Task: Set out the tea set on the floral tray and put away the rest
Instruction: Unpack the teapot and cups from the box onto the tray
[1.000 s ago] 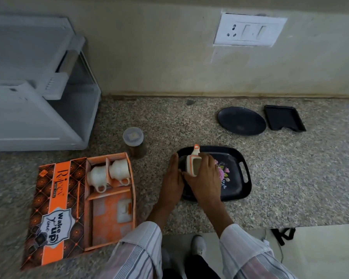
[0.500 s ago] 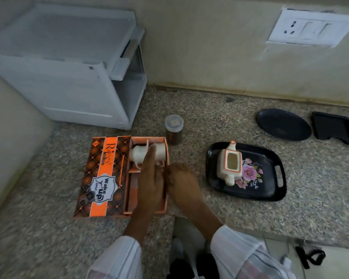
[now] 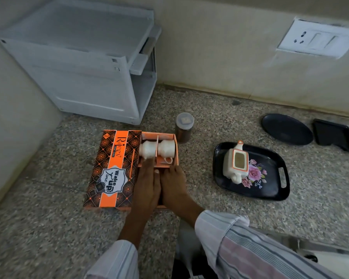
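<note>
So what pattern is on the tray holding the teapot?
The tray is black with pink roses printed beside the white teapot; head view.

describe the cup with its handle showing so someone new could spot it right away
Find the open orange box on the speckled counter, left of the floral tray. Its far end holds two white cups lying side by side in separate compartments. Yours is the right cup, nearer the brown jar, with its handle visible; the left cup shows none.

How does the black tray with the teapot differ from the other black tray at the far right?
The floral tray has pink flowers and a handle slot; the plain tray shows neither. The floral tray carries the white teapot; the plain tray carries nothing. The floral tray looks larger and lies nearer the person. Both are black, rectangular and rest on the speckled counter.
</note>
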A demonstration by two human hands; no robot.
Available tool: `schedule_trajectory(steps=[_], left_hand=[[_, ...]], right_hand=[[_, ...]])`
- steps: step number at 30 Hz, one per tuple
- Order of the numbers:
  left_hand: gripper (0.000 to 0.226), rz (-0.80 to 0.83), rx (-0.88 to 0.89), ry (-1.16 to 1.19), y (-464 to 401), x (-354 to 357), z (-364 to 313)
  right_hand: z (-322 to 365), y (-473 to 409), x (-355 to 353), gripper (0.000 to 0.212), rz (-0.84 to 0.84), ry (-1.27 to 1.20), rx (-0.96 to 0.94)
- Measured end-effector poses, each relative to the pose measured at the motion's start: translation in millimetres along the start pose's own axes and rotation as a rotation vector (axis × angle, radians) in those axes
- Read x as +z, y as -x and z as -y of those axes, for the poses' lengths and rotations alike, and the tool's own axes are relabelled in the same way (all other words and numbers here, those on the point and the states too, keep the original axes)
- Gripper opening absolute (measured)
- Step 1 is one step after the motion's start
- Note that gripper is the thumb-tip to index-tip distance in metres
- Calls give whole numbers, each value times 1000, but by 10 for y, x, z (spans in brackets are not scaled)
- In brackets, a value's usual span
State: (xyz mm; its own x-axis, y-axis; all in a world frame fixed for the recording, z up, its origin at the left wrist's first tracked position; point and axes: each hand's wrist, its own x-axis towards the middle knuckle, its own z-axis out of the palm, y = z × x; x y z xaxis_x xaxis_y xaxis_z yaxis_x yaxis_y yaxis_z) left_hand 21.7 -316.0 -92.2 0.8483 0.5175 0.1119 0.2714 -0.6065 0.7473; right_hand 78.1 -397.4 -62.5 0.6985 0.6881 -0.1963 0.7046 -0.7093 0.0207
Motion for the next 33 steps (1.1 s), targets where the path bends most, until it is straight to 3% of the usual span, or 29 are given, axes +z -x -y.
schedule_trajectory(steps=[9,13,15,17,19,22,29,33], left_hand=[[55,-59,6,172,-99,-34,-240],[50,2,52,379,-161,164,-510],[51,100,78,406,-241,324,-630],[53,199,152,338,-342,572,-743],[52,262,271,156,-459,859,-830],[50,434,182,103,-587,1247,-986],[58,507,79,103,-620,1636,-946],[66,501,104,85,-602,1645,-939]], right_hand=[[-246,149,-225,51,-194,-336,-63],[-613,333,-448,40,-298,-550,82],[-920,426,-459,47,-310,-601,193],[-1283,538,-420,52,-299,-619,340],[-1605,629,-389,43,-307,-613,462],[-1978,648,-350,44,-239,-563,549],[-2357,546,-237,81,-154,-551,506],[-2480,552,-209,81,-79,-490,452]])
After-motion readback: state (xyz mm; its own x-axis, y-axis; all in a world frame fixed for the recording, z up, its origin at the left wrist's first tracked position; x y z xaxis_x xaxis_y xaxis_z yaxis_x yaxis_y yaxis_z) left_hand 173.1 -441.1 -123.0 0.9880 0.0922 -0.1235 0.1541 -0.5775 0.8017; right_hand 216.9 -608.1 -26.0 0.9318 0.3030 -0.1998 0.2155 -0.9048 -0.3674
